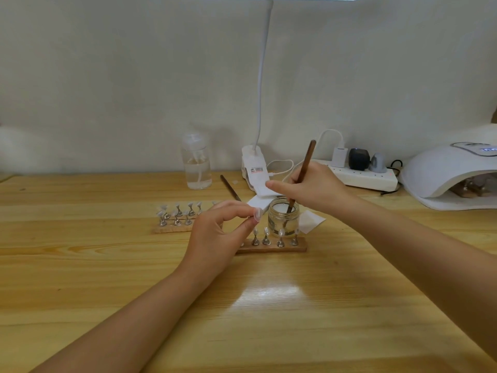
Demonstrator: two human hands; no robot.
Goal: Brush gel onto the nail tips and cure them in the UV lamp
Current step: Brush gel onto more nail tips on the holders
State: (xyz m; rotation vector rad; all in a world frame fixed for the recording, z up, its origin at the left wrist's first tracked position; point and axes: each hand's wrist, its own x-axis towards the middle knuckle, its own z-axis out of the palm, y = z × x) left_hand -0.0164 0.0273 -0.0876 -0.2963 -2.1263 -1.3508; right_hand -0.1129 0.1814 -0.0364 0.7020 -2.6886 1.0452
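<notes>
My left hand (215, 227) pinches a nail tip (257, 214) while my right hand (317, 189) grips a brush (301, 173) dipped in the gel jar (283, 220); brushing and curing remain, lamp (451, 176) far right.

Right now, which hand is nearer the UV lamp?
Right. The right hand holds the brush in the jar, left of the UV lamp. The left hand is farther left, pinching a nail tip.

Open counter (269, 305) from 4 through 8 o'clock, glass jar (283, 217) and near nail stand (274, 244) crowding the centre, second stand (174, 223) at 10, bottle (196, 162) at 11, clip lamp (254, 165) at 12, power strip (360, 176) at 1, UV lamp (451, 176) blocking 2 o'clock
</notes>
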